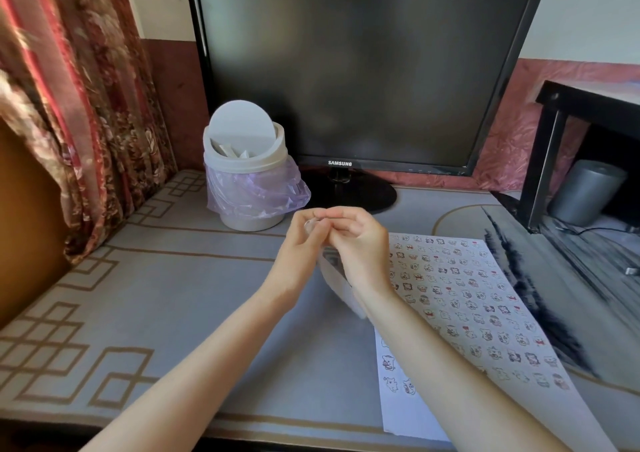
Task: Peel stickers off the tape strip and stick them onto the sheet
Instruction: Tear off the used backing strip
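White, thin and limp, the tape strip (336, 282) hangs just left of the sheet's (405, 413) far corner. The left hand (301, 250) and right hand (356, 240) both pinch its top, fingertips meeting. It looks featherlight and easily creased. Each sticker likely wants lifting by an edge with a fingernail and must not fold onto itself.

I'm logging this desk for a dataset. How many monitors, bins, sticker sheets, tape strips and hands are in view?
monitor: 1
bin: 1
sheet: 1
tape strip: 1
hands: 2, the left hand and the right hand, both pinching the tape strip
total: 6
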The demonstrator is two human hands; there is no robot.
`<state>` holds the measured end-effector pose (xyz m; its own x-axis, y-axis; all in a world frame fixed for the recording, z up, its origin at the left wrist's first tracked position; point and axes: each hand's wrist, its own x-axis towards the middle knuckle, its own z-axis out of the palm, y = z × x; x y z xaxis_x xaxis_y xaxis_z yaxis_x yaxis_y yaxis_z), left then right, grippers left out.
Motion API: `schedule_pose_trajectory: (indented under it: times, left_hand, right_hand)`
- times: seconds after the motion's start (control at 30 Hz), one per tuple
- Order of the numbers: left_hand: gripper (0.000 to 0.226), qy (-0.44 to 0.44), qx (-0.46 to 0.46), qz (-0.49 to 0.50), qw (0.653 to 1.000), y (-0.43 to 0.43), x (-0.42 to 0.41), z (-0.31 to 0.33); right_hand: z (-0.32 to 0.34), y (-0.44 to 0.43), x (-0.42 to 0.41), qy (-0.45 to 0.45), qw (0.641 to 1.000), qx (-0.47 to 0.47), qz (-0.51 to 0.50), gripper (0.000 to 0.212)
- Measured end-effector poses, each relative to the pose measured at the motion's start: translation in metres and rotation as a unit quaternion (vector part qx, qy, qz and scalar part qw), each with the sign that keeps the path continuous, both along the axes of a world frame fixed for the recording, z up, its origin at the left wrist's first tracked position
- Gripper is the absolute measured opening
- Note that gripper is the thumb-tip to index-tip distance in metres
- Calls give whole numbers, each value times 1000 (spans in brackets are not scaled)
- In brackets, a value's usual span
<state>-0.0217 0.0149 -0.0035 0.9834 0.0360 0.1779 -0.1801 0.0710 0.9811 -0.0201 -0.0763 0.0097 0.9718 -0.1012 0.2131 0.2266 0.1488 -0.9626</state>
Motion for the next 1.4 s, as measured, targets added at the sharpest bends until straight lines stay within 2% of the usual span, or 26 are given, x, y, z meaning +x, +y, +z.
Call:
schedule_pose_trajectory:
  times: [0.13, 0.23, 0.33, 0.43, 0.57, 0.77, 0.9, 0.97, 1.1, 1.17, 1.23, 1.33, 1.4]
  left_hand:
    - [14, 13, -50, -11, 999, 2, -3, -1]
    - [14, -19, -24, 26, 999, 8, -1, -1]
    - [13, -31, -14, 57, 998, 10, 1, 1]
    - [20, -39, -14, 114, 993, 14, 5, 4]
    - [27, -56, -26, 135, 989, 15, 7, 10]
    - [31, -34, -41, 143, 988, 12, 6, 13]
    - [24, -16, -50, 139, 989, 12, 2, 10]
    - [20, -2, -55, 121, 991, 12, 1, 11]
    - [14, 30, -50, 75, 995, 10, -6, 14]
    - [14, 17, -36, 42, 998, 3, -10, 12]
    - [24, 16, -33, 31, 999, -2, -12, 8]
    - [26, 19, -52, 50, 997, 0, -12, 8]
    - [23, 23, -66, 71, 995, 5, -10, 10]
  right_hand:
    - [2, -1, -6, -38, 996, -57, 50, 16]
    - [1, -4, -5, -86, 981, -161, 63, 39]
    - [2, -6, -10, -95, 972, -202, 69, 38]
    - [1, -10, -15, -55, 968, -232, 73, 37]
    - [-2, -12, -16, 35, 950, -288, 115, 36]
    - [4, -8, -19, 97, 951, -233, 180, 8]
    - [1, -10, -21, 131, 933, -228, 246, 16]
    - [0, -8, -22, 101, 948, -205, 222, 7]
    - [4, -3, -12, 29, 992, -86, 85, 11]
    - [5, 0, -6, -10, 996, -90, 22, 10]
    - [3, 5, -1, -57, 984, -165, -35, 9]
    - [-3, 14, 0, -163, 912, -347, -145, 7]
    - [-10, 17, 2, -219, 895, -356, -153, 5]
